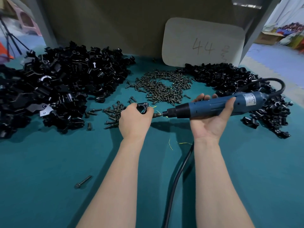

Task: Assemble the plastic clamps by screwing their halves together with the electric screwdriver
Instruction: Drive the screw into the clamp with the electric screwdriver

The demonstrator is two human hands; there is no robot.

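Over table (49, 162), hands (135, 122) (212, 119) around clamp (142, 108), screwdriver (213, 106).

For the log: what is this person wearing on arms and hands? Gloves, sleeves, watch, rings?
Nothing shows. The left hand and right hand are bare, without gloves. Both forearms are uncovered down to the picture's bottom edge, so no sleeve is in view. Neither wrist carries a watch or band, and no ring shows on the visible fingers.

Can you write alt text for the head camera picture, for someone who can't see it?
A person's left hand holds a black clamp while the right hand aims a blue electric screwdriver at it, above a teal table. Piles of black clamp parts lie on both sides, with screws heaped between.
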